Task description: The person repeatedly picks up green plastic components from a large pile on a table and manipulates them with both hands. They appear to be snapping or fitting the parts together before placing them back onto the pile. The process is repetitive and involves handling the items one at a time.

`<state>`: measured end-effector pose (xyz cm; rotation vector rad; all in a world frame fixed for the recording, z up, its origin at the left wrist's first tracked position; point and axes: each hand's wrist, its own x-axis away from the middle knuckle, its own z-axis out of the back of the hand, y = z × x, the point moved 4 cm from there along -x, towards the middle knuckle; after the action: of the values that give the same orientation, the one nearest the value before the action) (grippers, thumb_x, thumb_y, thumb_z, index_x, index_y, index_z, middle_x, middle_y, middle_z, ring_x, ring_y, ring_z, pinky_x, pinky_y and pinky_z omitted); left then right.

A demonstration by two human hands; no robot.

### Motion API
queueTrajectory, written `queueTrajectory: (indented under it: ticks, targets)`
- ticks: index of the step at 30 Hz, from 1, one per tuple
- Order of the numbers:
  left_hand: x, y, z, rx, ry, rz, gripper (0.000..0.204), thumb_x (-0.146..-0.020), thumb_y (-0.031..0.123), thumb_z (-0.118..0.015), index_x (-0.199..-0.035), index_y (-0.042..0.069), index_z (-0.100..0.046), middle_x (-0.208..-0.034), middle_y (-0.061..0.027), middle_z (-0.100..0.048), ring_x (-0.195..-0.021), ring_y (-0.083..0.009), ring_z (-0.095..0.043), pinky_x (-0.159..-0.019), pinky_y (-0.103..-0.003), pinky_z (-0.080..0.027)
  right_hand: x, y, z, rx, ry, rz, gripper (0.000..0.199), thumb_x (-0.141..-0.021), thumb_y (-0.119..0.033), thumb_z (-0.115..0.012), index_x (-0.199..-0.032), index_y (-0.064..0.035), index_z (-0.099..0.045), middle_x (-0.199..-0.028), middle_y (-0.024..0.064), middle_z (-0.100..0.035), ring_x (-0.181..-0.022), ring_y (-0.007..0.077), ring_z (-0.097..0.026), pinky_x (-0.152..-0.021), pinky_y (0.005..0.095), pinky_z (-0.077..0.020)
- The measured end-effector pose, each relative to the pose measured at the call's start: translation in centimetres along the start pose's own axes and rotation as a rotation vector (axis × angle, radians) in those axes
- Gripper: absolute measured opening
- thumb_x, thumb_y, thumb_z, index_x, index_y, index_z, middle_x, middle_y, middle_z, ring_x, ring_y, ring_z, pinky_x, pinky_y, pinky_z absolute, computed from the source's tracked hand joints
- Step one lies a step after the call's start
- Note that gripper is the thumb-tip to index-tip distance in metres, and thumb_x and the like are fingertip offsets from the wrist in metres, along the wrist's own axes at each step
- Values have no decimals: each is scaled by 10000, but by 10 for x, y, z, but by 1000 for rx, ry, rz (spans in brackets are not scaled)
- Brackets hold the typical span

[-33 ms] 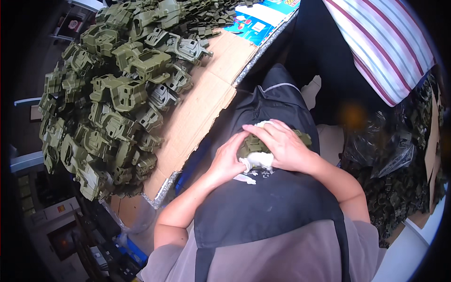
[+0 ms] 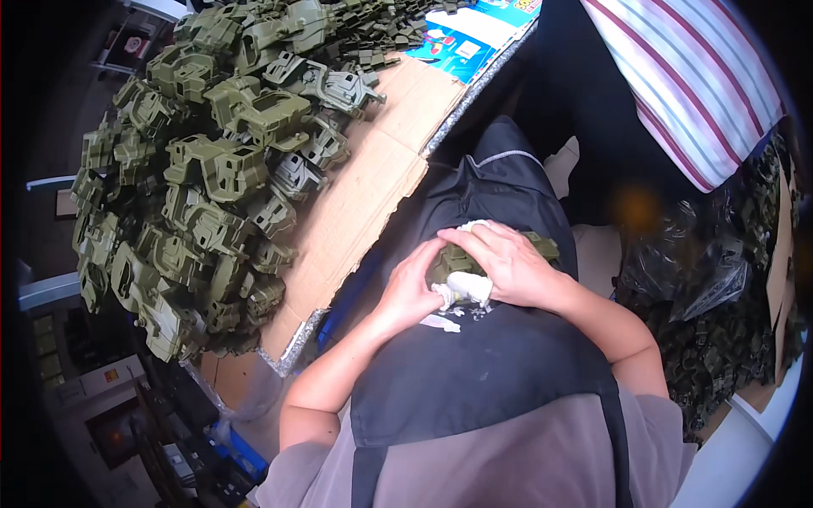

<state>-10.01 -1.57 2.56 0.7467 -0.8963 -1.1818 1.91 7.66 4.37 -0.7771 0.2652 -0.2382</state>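
Observation:
Over my lap I hold an olive-green moulded plastic part [image 2: 450,262], which looks like a toy vehicle body, between both hands. My left hand [image 2: 412,286] grips its left side, with the thumb low and the fingers curled round the far edge. Across its top and right side lies my right hand [image 2: 518,269], fingers bent over it. White wrapping [image 2: 468,286] covers some of my digits. Much of the part is hidden under the hands, though its right end shows past the right hand. Small white printed marks [image 2: 442,323] show on my dark apron [image 2: 483,364] just below.
To the left, a big heap of similar olive-green vehicle bodies [image 2: 229,161] covers the table, up to a cardboard sheet [image 2: 364,195] along its edge. At right are dark plastic bags [image 2: 699,275] and a pile of small dark green parts [image 2: 711,356]. Striped cloth [image 2: 686,85] hangs at upper right.

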Motion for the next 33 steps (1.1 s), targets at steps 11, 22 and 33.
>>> queueTrajectory:
  ticks: [11, 22, 33]
  targets:
    - [5, -8, -9, -186, 80, -250, 646, -561, 32, -644, -1183, 27, -473, -1060, -123, -559, -935, -265, -585, -728, -321, -479, 3, 31, -2, -375, -87, 141, 609, -633, 5, -584, -1222, -91, -461, -1067, 164, -552, -982, 307, -535, -821, 351, -435]
    - [-7, 5, -5, -9, -85, -186, 668, -644, 48, -687, -1250, 11, -408, -1124, -141, -511, -1037, -242, -529, -855, -305, -418, 1, 43, -8, -543, -64, 103, 705, -589, 38, -533, -1268, -92, -401, -1148, 182, -518, -1080, 313, -486, -903, 355, -387]
    - [-18, -42, -18, 186, 5, 68, 596, -668, 16, -672, -1224, 22, -459, -1121, -64, -550, -983, -118, -527, -849, -250, -408, -22, 66, -17, -371, -254, -149, 573, -583, 51, -507, -1141, -74, -537, -1037, 170, -588, -960, 317, -561, -828, 378, -436]
